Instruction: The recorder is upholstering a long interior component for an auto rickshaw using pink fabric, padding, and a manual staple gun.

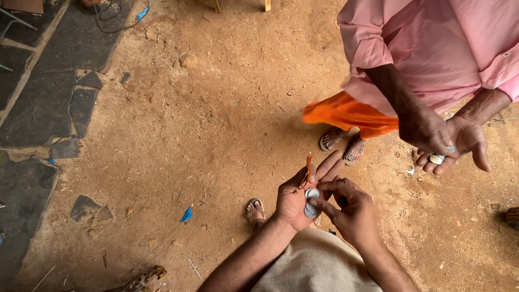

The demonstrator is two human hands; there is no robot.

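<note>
Lower centre of frame: left hand point(296, 196) is lying palm-up, open, cupping silver coins point(311, 201), an orange strip point(309, 166) tucked between its fingers. Right hand point(348, 208) is pinching at the top coin, fingers curled. Risk: coins are sitting loose on a flat palm, so a fumbled pinch could be dropping them onto the dirt floor point(216, 119). Another person's hands point(448, 141), right of frame, are also holding coins.

silver coins point(311, 201), stacked flat in palm
</note>
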